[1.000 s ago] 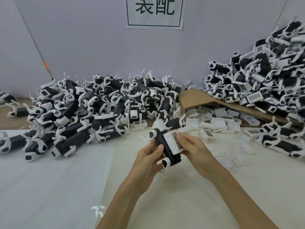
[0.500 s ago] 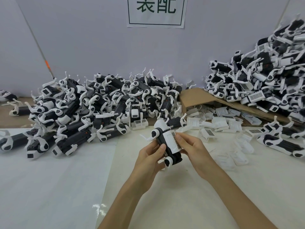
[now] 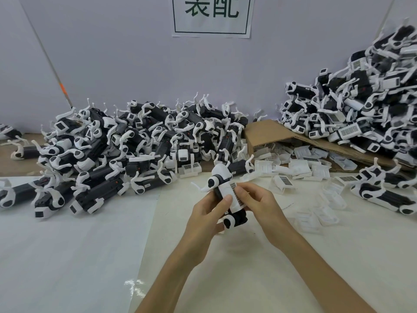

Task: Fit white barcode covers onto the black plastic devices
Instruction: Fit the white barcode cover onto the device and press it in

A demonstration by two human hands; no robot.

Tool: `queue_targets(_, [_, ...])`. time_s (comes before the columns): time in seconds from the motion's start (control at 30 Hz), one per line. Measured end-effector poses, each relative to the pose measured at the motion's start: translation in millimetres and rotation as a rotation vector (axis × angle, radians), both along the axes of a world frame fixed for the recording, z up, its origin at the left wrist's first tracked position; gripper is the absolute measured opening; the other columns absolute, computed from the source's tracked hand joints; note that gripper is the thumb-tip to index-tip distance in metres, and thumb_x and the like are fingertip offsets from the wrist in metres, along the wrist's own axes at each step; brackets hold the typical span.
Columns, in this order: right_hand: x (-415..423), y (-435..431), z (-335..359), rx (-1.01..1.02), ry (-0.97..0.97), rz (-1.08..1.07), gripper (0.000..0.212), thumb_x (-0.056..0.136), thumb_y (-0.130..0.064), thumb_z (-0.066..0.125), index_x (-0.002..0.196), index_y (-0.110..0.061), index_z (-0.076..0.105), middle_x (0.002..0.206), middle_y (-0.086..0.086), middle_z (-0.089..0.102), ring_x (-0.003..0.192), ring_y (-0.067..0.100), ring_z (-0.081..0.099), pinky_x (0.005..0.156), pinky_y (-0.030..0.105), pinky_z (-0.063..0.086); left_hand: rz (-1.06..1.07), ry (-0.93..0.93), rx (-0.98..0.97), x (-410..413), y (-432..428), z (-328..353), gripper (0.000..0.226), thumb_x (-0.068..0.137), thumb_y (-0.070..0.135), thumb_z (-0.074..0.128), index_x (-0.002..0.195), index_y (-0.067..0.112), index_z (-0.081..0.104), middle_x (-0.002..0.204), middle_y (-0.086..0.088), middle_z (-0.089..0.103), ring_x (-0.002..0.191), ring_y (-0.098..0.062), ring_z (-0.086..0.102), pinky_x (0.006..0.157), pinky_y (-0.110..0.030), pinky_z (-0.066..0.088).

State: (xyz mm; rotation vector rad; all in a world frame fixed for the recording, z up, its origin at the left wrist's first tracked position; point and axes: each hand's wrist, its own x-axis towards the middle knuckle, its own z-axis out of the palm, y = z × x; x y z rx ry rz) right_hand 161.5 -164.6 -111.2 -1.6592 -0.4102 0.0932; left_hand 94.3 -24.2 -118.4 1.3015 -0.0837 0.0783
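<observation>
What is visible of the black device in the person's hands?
The black device is an elongated black plastic body with a white rounded cap at its far end, round white-and-black joints and a thin curved white arm on its left. It is held tilted, off the table. The left hand grips it from below, thumb on the white barcode cover lying along its top; the right hand pinches that cover.

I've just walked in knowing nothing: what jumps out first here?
Two heaps of black-and-white devices dominate: one heap across the back left, a taller heap at right. In the middle, the left hand grips one black device while the right hand pinches a white barcode cover onto it. Behind, loose covers lie by a cardboard sheet.
</observation>
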Motion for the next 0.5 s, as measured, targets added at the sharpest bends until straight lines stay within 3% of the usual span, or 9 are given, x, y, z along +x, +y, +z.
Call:
queue_targets(0.1, [-2.1,3.3,-0.7,-0.014,0.001,0.026,0.04,0.078,-0.054,0.062,0.112,-0.033,0.064,0.119,-0.007,0.068,0.112,0.013,0.064,0.095,0.029,0.053,0.067,0.005,0.076,-0.3,-0.9,-0.5,0.044,0.085,0.041,0.069,0.128,0.031,0.062,0.122,0.006,0.072,0.115,-0.016,0.067,0.103,-0.053,0.05])
queue_targets(0.2, [-4.2,5.0,-1.6,-0.004,0.068,0.121,0.056,0.081,-0.055,0.059,0.128,-0.023,0.06,0.122,-0.001,0.07,0.115,0.016,0.065,0.103,0.036,0.05,0.093,-0.008,0.076,-0.3,-1.1,-0.6,0.047,0.083,0.036,0.075,0.128,0.028,0.062,0.12,0.003,0.073,0.113,-0.017,0.068,0.104,-0.051,0.05])
queue_targets(0.33, [-6.0,4.4,-1.1,0.048,0.093,0.17,0.055,0.085,-0.053,0.058,0.13,-0.022,0.057,0.112,0.003,0.075,0.107,0.02,0.071,0.096,0.036,0.054,0.095,-0.016,0.087,-0.5,-0.4,-1.2,0.045,0.086,0.027,0.072,0.129,0.025,0.06,0.118,0.0,0.073,0.111,-0.019,0.07,0.101,-0.05,0.052])
queue_targets(0.5, [-10.4,7.2,-2.6,0.087,0.033,0.171,0.044,0.085,-0.044,0.061,0.123,-0.023,0.058,0.102,0.006,0.077,0.093,0.017,0.074,0.075,0.022,0.056,0.099,-0.022,0.131,-2.7,3.4,-0.8,0.038,0.093,0.016,0.066,0.131,0.018,0.06,0.119,-0.004,0.073,0.113,-0.023,0.068,0.102,-0.053,0.051])
